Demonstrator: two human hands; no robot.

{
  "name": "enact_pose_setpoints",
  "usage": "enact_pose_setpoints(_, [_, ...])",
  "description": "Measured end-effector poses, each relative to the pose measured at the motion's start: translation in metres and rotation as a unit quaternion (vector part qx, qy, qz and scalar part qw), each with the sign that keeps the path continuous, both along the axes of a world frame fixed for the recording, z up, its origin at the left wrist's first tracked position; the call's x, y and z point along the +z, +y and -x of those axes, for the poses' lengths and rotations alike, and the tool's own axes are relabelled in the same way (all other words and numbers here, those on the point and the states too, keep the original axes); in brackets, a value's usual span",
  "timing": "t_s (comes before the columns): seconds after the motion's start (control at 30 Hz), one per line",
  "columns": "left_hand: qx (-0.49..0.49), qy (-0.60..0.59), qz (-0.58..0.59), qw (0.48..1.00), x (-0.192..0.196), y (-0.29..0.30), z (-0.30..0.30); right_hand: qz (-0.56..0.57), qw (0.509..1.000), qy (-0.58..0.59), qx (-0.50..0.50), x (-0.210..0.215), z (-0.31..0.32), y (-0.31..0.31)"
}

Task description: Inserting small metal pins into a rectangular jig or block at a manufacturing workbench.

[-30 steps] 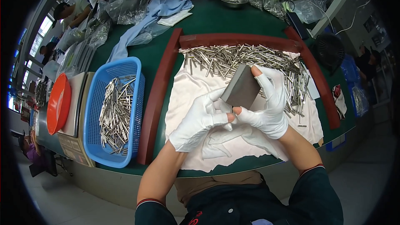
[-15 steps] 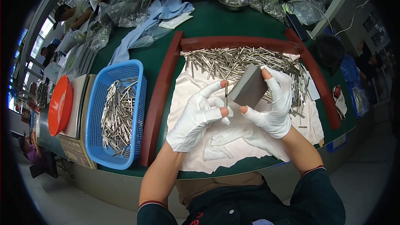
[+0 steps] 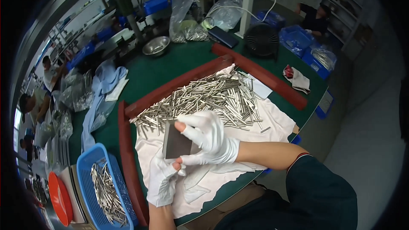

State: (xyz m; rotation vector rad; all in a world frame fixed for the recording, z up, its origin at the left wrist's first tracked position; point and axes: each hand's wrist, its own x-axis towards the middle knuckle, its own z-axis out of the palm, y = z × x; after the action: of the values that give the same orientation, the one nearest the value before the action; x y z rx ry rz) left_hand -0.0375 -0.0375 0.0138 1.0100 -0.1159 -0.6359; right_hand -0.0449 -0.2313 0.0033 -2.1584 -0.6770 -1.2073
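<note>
My right hand [image 3: 208,138], in a white glove with open fingertips, grips a flat dark grey block [image 3: 176,144] over a white cloth [image 3: 272,121]. My left hand [image 3: 164,181], also gloved, sits just below the block, and its fingertips touch the block's lower edge near my right thumb. A thick pile of short shiny metal rods [image 3: 208,98] lies on the cloth just beyond the block.
A red-brown frame [image 3: 128,153] borders the cloth on a green table [image 3: 162,70]. A blue basket [image 3: 91,187] with several metal rods and an orange lid [image 3: 57,198] stand at my left. A steel bowl [image 3: 156,44], plastic bags and a black fan [image 3: 260,40] lie farther back. Other people work at left.
The view has swung and tilted. My left hand has dropped below the block and no longer holds a rod up. My right hand keeps its grip on the block.
</note>
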Motion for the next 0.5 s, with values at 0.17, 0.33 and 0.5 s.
enact_pose_setpoints(0.17, [0.011,-0.018,0.013,1.0,-0.0006,-0.0067,0.0029,-0.018,0.999,-0.017,-0.037,-0.0073,0.0056,-0.0073])
enact_pose_setpoints(0.33, [0.034,-0.017,0.039,0.999,-0.002,-0.0003,-0.0021,-0.009,0.997,-0.023,-0.068,-0.0052,0.0077,-0.0062])
enact_pose_setpoints(0.5, [0.028,-0.017,0.002,0.999,0.0019,-0.0058,0.0022,-0.012,0.999,-0.01,-0.04,-0.0034,0.0052,-0.0007])
